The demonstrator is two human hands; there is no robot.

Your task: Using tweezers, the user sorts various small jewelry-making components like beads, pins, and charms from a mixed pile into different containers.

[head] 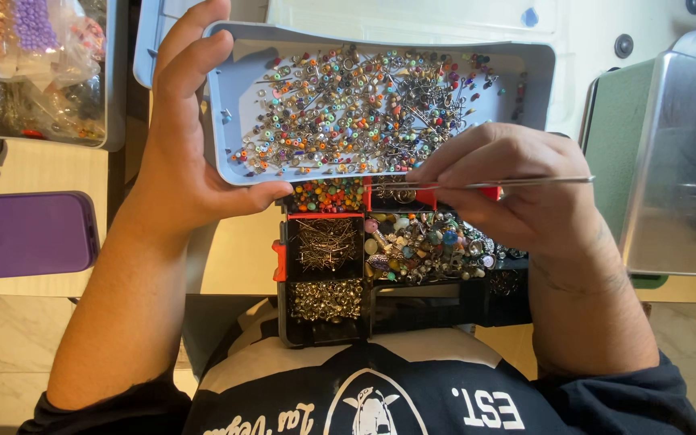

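Observation:
My left hand [183, 137] grips the left end of a pale blue tray [245, 72], holding it tilted above my lap. The tray is filled with several small coloured beads and metal pins [356, 105]. My right hand [517, 193] pinches a thin metal needle [525, 182] that lies level along the tray's near edge, its tip pointing left. Under the tray rests a black compartment organiser [324, 330] with orange latches, holding beads, pins and brass findings.
A purple phone [22, 234] lies at the left. A clear container with bags of beads [38, 72] stands at the upper left. A grey metal machine [670, 153] sits at the right. Light table surface lies behind.

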